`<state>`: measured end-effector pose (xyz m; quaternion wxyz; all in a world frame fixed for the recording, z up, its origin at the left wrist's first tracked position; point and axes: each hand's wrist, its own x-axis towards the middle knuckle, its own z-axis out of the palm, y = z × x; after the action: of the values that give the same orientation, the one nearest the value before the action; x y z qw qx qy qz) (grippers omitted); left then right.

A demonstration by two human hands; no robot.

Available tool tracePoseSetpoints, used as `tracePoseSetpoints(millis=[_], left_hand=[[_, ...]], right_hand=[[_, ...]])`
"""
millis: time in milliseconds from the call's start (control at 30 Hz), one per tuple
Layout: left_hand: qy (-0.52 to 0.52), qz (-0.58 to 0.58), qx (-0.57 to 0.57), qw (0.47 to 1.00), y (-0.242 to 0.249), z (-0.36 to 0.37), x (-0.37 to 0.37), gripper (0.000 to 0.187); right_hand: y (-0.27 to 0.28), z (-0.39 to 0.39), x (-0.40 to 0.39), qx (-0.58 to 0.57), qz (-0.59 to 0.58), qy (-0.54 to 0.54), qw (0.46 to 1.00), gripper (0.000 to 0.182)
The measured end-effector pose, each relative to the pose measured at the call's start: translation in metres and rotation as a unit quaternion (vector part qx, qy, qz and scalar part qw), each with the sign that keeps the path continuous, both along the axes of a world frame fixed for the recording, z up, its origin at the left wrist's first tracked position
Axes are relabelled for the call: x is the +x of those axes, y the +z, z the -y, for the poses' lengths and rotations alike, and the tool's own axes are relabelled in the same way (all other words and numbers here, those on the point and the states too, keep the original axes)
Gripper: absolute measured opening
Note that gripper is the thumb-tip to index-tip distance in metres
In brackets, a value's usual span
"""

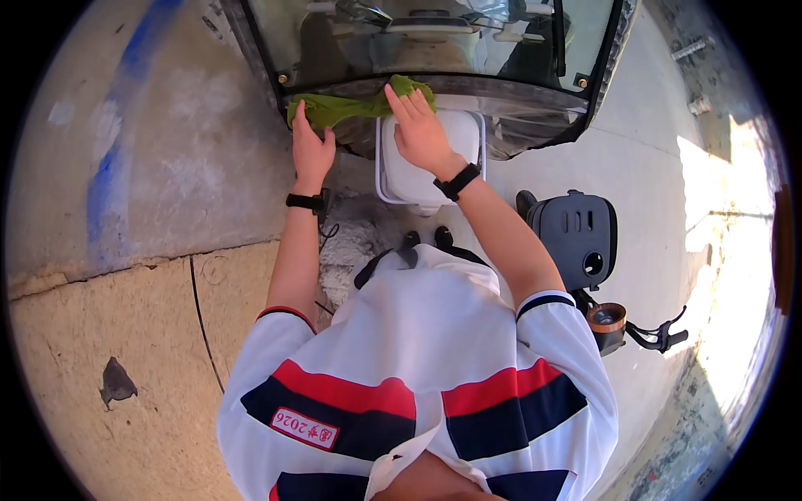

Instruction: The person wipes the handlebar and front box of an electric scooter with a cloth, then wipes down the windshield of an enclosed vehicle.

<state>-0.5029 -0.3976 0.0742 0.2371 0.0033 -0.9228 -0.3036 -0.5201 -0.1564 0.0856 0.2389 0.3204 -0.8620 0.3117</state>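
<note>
Just below a clear glass, black-framed vehicle windscreen (468, 60) lies a crumpled olive-green cloth (351, 106). The left hand (312, 156) and right hand (423, 138) rest unclenched at opposite ends, fingers outstretched. It looks light and limp to me, best gathered at those ends.

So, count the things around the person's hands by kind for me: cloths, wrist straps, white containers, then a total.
Green cloth: 1, with the left hand at one end and the right hand at the other
Black wrist straps: 2, one per wrist
White container: 1, partly hidden by the right hand
Total: 4
</note>
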Motion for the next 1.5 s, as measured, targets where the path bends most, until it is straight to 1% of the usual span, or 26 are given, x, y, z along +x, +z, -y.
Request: tracePoseSetpoints(millis=[133, 200, 367, 433, 467, 567, 600, 633, 700, 733, 833, 867, 900, 967, 1067, 1167, 1200, 1300, 1433, 1500], left_hand=[[-0.002, -0.020, -0.002, 1.000, -0.004, 0.004, -0.004, 0.074], [-0.004, -0.028, 0.011, 1.000, -0.003, 0.002, -0.004, 0.075], [-0.017, -0.060, 0.088, 0.994, -0.001, -0.044, -0.009, 0.079], [-0.049, -0.046, 0.102, 0.992, 0.002, -0.065, -0.010, 0.080], [-0.064, -0.036, 0.098, 0.992, 0.003, -0.074, -0.008, 0.080], [-0.122, 0.019, 0.081, 0.989, 0.016, -0.102, -0.006, 0.076], [-0.142, 0.042, 0.074, 0.986, 0.018, -0.108, -0.004, 0.074], [-0.149, 0.033, 0.088, 0.984, 0.017, -0.110, -0.005, 0.072], [-0.162, 0.010, 0.116, 0.980, 0.018, -0.112, -0.009, 0.067], [-0.142, -0.069, 0.117, 0.980, 0.018, -0.112, -0.010, 0.053], [-0.135, -0.081, 0.220, 0.963, 0.017, -0.087, -0.017, 0.043], [-0.109, -0.122, 0.217, 0.962, 0.017, -0.076, -0.020, 0.029], [-0.109, -0.140, 0.207, 0.962, 0.019, -0.064, -0.021, 0.024], [-0.102, -0.143, 0.181, 0.968, 0.022, -0.042, -0.023, 0.021], [-0.005, -0.045, 0.152, 0.987, 0.030, -0.012, -0.020, 0.018], [0.021, -0.089, 0.104, 0.990, 0.034, 0.013, -0.016, 0.018], [0.013, -0.132, 0.098, 0.986, 0.033, 0.021, -0.015, 0.020], [0.040, -0.097, 0.122, 0.987, 0.030, 0.043, -0.010, 0.019], [0.095, -0.049, 0.137, 0.985, 0.022, 0.060, -0.017, 0.015], [0.096, -0.045, 0.174, 0.979, 0.018, 0.068, -0.021, 0.012]], right_hand=[[-0.002, -0.008, -0.001, 0.008, 0.012, -0.014, 1.000, 0.077], [-0.004, -0.015, 0.002, 0.007, 0.011, -0.044, 0.999, 0.078], [-0.003, -0.038, 0.007, 0.010, -0.010, -0.117, 0.993, 0.076], [0.000, -0.047, 0.010, 0.008, -0.020, -0.141, 0.990, 0.077], [0.003, -0.052, 0.013, 0.001, -0.042, -0.173, 0.984, 0.070], [-0.009, -0.075, 0.009, -0.053, -0.063, -0.198, 0.977, 0.060], [-0.008, -0.081, 0.008, -0.076, -0.098, -0.223, 0.967, 0.051], [-0.007, -0.089, 0.008, -0.084, -0.111, -0.233, 0.962, 0.040], [-0.008, -0.106, 0.007, -0.103, -0.084, -0.233, 0.963, 0.027], [-0.007, -0.111, 0.007, -0.131, -0.064, -0.244, 0.959, 0.022], [-0.008, -0.117, 0.002, -0.217, -0.002, -0.270, 0.938, 0.013], [-0.009, -0.117, 0.000, -0.247, 0.020, -0.275, 0.929, 0.011], [-0.006, -0.113, -0.001, -0.277, 0.041, -0.281, 0.918, 0.011], [-0.002, -0.101, -0.001, -0.261, 0.061, -0.276, 0.923, 0.011], [0.000, -0.076, -0.008, -0.257, 0.097, -0.244, 0.930, 0.013], [0.007, -0.047, -0.015, -0.320, 0.145, -0.186, 0.918, 0.013], [0.013, -0.040, -0.016, -0.345, 0.185, -0.159, 0.906, 0.012], [0.022, -0.021, -0.024, -0.405, 0.202, -0.149, 0.879, 0.011], [0.018, -0.004, -0.032, -0.363, 0.148, -0.134, 0.910, 0.014], [0.014, 0.000, -0.033, -0.343, 0.121, -0.138, 0.921, 0.016]])
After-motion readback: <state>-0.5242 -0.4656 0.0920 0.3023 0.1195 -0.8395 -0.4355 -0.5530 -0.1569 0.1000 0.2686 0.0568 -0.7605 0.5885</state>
